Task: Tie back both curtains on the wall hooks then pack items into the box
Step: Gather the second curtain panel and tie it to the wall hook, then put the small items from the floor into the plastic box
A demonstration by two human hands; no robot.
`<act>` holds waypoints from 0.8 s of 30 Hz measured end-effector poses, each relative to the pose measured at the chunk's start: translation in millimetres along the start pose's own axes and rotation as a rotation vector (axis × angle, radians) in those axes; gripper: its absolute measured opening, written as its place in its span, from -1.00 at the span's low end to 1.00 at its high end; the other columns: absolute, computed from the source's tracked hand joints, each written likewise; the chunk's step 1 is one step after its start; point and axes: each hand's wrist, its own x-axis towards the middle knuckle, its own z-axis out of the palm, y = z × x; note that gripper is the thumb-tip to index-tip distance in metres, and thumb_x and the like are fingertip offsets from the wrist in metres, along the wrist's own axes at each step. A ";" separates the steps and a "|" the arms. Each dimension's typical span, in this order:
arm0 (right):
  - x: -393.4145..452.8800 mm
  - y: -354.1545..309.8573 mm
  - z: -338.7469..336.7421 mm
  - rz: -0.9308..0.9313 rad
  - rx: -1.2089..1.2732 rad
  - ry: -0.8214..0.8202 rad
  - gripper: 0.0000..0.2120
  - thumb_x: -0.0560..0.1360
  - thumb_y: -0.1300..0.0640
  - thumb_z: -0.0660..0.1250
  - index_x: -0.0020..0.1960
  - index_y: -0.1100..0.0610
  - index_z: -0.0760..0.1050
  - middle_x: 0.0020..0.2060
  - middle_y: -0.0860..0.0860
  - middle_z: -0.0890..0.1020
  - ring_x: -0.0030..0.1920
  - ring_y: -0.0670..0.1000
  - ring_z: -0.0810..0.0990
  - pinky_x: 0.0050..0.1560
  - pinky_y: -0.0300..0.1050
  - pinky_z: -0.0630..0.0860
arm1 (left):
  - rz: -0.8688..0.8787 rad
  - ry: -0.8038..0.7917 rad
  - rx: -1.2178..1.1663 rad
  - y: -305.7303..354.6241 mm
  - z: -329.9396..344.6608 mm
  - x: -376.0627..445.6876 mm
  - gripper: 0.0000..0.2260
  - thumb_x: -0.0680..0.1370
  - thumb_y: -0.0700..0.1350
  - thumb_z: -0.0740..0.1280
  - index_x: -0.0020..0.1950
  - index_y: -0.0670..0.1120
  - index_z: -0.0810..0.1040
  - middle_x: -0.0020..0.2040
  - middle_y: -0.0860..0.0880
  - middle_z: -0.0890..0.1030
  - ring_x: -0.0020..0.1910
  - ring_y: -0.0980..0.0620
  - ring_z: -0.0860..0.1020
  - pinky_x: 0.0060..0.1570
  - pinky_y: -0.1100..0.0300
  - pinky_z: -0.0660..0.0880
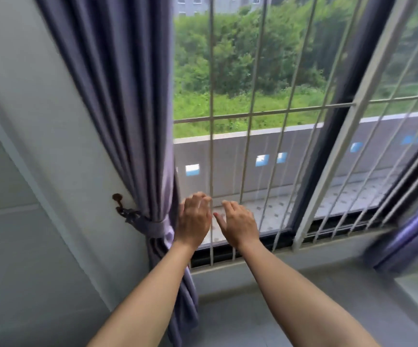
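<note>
Head view: the left curtain hangs gathered against the wall, cinched by a tieback looped to a rusty wall hook — its right edge borders the barred window. The left hand is released, fingers spread, just beside the gathered fabric right of the tieback, gripping nothing. The right hand is also released, near the window bars. The sill below lies bare — the right curtain sits blurred, well apart at far right.
</note>
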 end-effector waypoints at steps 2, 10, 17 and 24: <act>-4.4 41.9 -16.6 0.025 -0.033 -0.015 -0.54 0.60 -0.19 0.04 0.34 0.07 0.35 0.22 0.05 0.52 0.17 0.11 0.51 0.11 0.04 0.40 | 0.005 -0.040 0.009 32.8 17.8 13.2 -0.75 0.50 -0.11 0.16 0.08 -0.08 0.55 0.11 -0.06 0.58 0.06 -0.06 0.53 0.08 0.09 0.33; -33.5 235.9 -96.6 0.144 -0.110 -0.001 -0.49 0.59 -0.20 0.07 0.40 0.09 0.32 0.29 0.09 0.49 0.26 0.16 0.46 0.21 0.10 0.37 | 0.033 -0.235 -0.147 211.2 98.6 57.8 -0.69 0.55 -0.23 0.27 0.29 -0.24 0.50 0.30 -0.21 0.51 0.31 -0.17 0.47 0.34 -0.12 0.34; -86.0 389.8 -163.3 0.349 -0.168 0.061 -0.56 0.55 -0.18 0.17 0.27 0.08 0.44 0.15 0.10 0.57 0.15 0.19 0.52 0.14 0.08 0.38 | 0.126 -0.374 -0.282 382.7 152.2 89.6 -0.64 0.64 -0.09 0.12 0.40 -0.20 0.38 0.44 -0.16 0.36 0.46 -0.11 0.27 0.44 -0.04 0.15; -152.6 528.0 -219.1 0.611 -0.234 0.121 -0.52 0.56 -0.18 0.15 0.35 0.09 0.37 0.21 0.09 0.52 0.19 0.20 0.49 0.15 0.08 0.38 | 0.313 -0.469 -0.387 525.4 203.5 120.1 -0.69 0.63 -0.11 0.14 0.30 -0.24 0.44 0.36 -0.23 0.43 0.37 -0.18 0.37 0.38 -0.03 0.23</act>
